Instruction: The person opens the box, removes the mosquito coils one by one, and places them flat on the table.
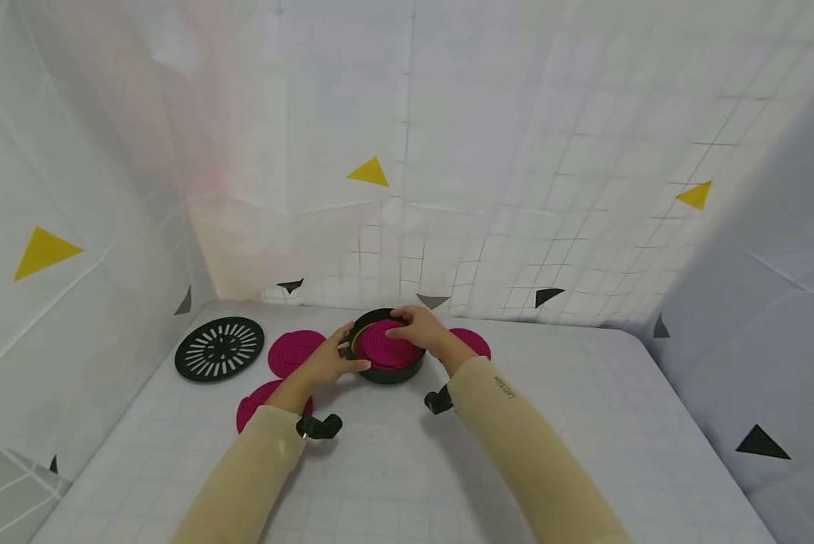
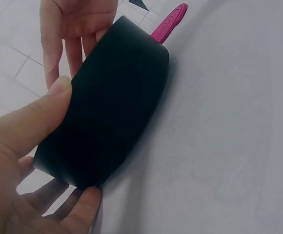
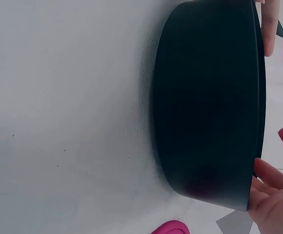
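Note:
A round black container [image 1: 388, 376] stands on the table, with a pink ringed coaster [image 1: 386, 346] lying inside its rim. My left hand [image 1: 328, 363] grips the container's left side. In the left wrist view, the thumb lies at the rim and the other fingers reach around the dark wall [image 2: 105, 102]. My right hand [image 1: 420, 330] is over the right side of the container. Its fingers touch the rim, fairly straight, and its thumb extends over the coaster. The right wrist view shows those fingers [image 3: 273, 175] along the rim, with others raised behind it.
Left of the container lie two more places of pink coasters, one disc behind [image 1: 295, 352] and one partly under the left forearm [image 1: 253, 404]. Another coaster [image 1: 471, 341] lies to the right. A black slotted disc [image 1: 219, 349] rests at the far left, near the back wall [image 1: 488, 189].

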Motion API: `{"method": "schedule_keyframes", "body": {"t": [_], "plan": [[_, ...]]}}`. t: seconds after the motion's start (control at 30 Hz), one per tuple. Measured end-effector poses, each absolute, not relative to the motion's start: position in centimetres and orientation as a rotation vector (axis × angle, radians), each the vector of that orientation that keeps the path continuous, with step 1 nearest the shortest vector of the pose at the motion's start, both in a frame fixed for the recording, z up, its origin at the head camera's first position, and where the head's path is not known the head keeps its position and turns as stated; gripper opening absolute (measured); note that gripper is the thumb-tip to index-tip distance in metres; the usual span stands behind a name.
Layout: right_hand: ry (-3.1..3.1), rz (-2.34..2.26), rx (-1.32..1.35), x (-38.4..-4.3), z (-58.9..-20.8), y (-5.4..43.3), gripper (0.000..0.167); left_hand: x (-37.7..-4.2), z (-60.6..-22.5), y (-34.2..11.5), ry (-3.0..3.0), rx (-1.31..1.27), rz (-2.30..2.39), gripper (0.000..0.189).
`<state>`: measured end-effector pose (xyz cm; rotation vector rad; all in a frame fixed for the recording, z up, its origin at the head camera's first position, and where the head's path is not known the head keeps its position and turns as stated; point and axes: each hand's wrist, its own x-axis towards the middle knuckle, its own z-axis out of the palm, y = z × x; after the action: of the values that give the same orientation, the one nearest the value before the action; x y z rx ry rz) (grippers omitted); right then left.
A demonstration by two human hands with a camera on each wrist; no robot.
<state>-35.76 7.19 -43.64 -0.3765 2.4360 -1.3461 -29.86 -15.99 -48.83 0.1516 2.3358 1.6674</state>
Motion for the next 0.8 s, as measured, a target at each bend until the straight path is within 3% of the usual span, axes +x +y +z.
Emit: {"method": "schedule_keyframes", "body": {"t": [0.43, 0.67, 0.8], "plan": [[2.436, -1.316, -0.367, -35.6, -43.7, 7.2, 0.05, -29.9, -49.0, -16.0, 2.342, 0.159, 1.658, 0.103], [2.465, -1.339, -0.398, -35.7, -44.2, 7.2, 0.046, -28.2, -45.9, -15.4, 2.281, 0.159, 1.678, 0.097], [2.515, -1.289, -0.426, -35.7, -44.4, 7.1, 0.044, -29.0, -47.0, -15.5, 2.285, 0.154, 1.677, 0.099]]}}
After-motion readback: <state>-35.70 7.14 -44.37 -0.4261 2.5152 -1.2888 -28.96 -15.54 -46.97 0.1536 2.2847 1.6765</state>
